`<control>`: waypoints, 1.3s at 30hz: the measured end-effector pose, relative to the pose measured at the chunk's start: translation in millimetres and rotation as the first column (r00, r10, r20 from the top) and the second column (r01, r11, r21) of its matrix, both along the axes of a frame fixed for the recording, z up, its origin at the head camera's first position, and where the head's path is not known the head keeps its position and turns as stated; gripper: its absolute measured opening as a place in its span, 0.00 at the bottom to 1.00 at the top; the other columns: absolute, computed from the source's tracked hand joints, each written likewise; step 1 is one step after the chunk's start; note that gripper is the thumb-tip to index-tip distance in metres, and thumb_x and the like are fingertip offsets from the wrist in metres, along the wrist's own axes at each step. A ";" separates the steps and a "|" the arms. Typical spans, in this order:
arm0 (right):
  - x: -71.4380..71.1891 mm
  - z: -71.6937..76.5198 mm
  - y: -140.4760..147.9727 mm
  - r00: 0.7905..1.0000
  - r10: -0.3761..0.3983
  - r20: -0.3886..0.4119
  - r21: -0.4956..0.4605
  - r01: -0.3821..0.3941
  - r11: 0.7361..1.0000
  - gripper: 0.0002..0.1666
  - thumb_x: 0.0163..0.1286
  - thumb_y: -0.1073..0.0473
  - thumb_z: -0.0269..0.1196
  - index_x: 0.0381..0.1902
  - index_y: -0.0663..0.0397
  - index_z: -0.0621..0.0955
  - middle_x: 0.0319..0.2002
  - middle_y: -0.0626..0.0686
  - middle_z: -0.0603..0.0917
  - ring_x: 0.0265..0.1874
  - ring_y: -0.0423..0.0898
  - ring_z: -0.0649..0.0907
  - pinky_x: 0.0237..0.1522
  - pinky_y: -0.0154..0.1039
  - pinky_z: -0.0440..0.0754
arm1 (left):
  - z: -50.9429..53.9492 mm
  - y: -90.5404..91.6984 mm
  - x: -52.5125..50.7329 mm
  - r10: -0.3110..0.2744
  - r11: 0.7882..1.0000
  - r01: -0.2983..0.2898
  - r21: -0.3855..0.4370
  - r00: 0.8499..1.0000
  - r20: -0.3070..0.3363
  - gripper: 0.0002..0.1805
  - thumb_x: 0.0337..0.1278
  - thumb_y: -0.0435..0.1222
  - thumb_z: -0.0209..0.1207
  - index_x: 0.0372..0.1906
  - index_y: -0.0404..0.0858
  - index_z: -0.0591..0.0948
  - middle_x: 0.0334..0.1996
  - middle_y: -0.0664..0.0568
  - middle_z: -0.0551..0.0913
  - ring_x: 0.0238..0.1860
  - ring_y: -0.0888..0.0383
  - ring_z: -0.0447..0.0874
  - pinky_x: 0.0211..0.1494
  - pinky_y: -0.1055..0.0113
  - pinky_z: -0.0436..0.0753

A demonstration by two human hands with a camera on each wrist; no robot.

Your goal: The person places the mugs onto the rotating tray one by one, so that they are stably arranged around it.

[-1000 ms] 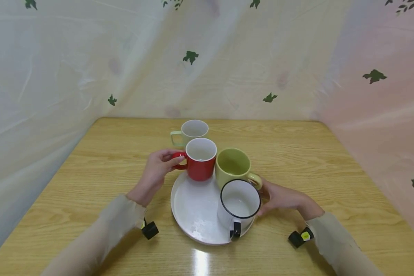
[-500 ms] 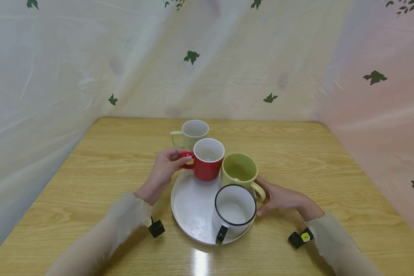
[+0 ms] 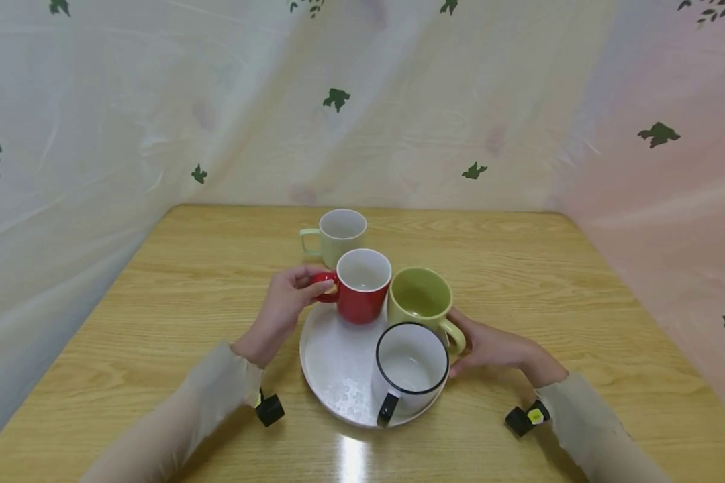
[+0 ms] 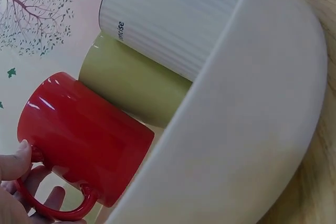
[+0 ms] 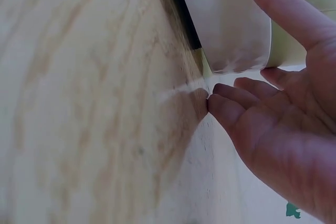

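Note:
My left hand (image 3: 280, 302) grips the handle of a red mug (image 3: 362, 305), white inside, at the far side of a round white plate (image 3: 332, 376). An olive-green mug (image 3: 419, 295) stands upright right beside it, its handle pointing right and toward me. Nearer to me on the plate is a white mug (image 3: 401, 396) with a black rim, its black handle toward me. Around the right side of these two mugs lies my right hand (image 5: 283, 114), fingers loosely bent. Its thumb lies against the white mug's side in the right wrist view; whether other fingertips touch the green mug is hard to tell.
A pale green mug (image 3: 338, 245) stands on the wooden table (image 3: 550, 282) behind the red mug, handle to the left. A cloth curtain (image 3: 399, 121) with dark green leaf shapes hangs around the table's back and sides.
The red mug has moved right, then slightly toward me, with my left hand. The green mug shifted right and nearer; the white mug moved left, its handle turning left. My right hand barely moved.

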State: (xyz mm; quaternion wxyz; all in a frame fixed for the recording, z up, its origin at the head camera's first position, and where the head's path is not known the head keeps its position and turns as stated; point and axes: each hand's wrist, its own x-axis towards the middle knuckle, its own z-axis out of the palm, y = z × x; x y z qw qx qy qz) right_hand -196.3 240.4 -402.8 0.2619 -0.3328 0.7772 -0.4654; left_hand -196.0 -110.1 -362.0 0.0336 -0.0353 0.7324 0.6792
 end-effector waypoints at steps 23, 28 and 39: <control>1.5 -1.9 0.1 0.998 0.025 0.060 -0.045 -0.023 0.999 0.68 0.51 0.63 0.75 0.76 0.60 0.40 0.75 0.68 0.48 0.66 0.23 0.56 0.64 0.16 0.56 | -7.3 10.9 -3.7 -0.007 1.000 0.007 -0.008 1.000 0.024 0.16 0.59 0.30 0.63 0.52 0.30 0.81 0.47 0.42 0.86 0.40 0.62 0.83 0.59 0.62 0.82; 1.0 -2.6 0.1 0.999 0.015 0.039 -0.024 -0.014 1.000 0.67 0.51 0.63 0.75 0.76 0.62 0.42 0.74 0.69 0.52 0.70 0.34 0.58 0.63 0.16 0.57 | -6.8 11.1 -3.8 -0.032 0.999 0.032 -0.003 0.999 -0.001 0.16 0.58 0.29 0.63 0.51 0.28 0.81 0.44 0.42 0.87 0.38 0.63 0.84 0.58 0.59 0.83; 1.0 -2.1 0.9 0.999 0.023 0.030 -0.024 -0.022 0.999 0.59 0.52 0.63 0.74 0.73 0.63 0.51 0.69 0.66 0.61 0.61 0.24 0.65 0.62 0.19 0.61 | -6.0 13.7 -4.5 -0.043 0.996 0.046 -0.074 0.998 0.047 0.15 0.58 0.32 0.64 0.50 0.34 0.82 0.49 0.43 0.86 0.44 0.58 0.83 0.61 0.61 0.80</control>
